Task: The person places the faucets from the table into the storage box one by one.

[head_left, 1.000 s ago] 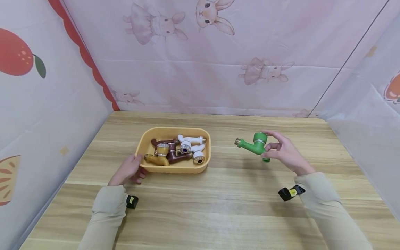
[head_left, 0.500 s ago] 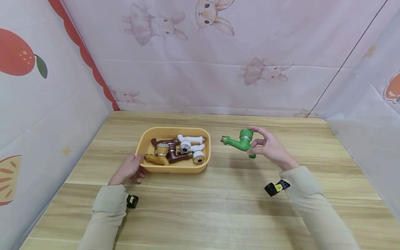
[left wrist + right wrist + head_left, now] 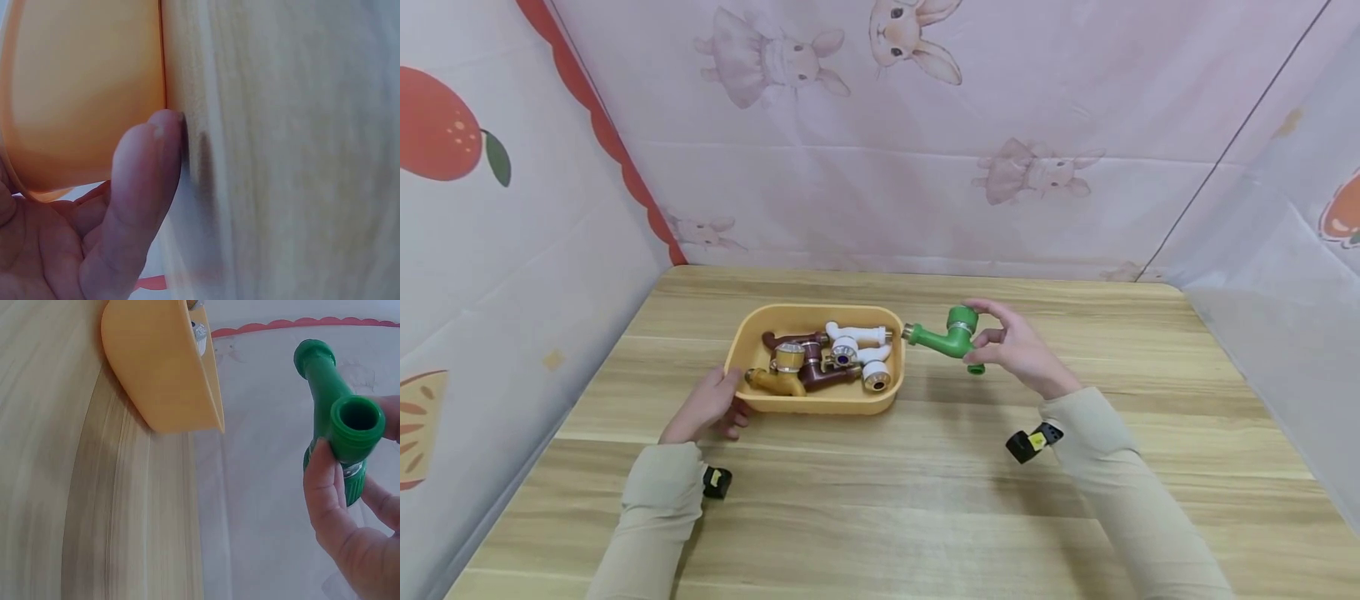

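In the head view, my right hand (image 3: 1017, 352) holds a green faucet (image 3: 937, 341) above the table, thumb low on its body and a finger on its round cap. The faucet's brass threaded end points left, right at the basin's right rim. The right wrist view shows the faucet's open spout (image 3: 357, 419) and the thumb (image 3: 325, 487) pressed against it. My left hand (image 3: 706, 406) grips the front left corner of a yellow-orange plastic basin (image 3: 820, 406). In the left wrist view, a fingertip (image 3: 140, 156) lies low along the basin's outer wall (image 3: 87, 94).
Inside the basin lie a mustard faucet (image 3: 788, 358), dark brown faucets (image 3: 827, 377) and white faucets (image 3: 861, 336), close together. The wood-grain table (image 3: 880, 500) is bounded by printed cloth walls (image 3: 925, 208) at the back and sides.
My right hand has carried the green faucet leftward, from the right part of the table up to the basin's right rim. My left hand and the basin have stayed in place.
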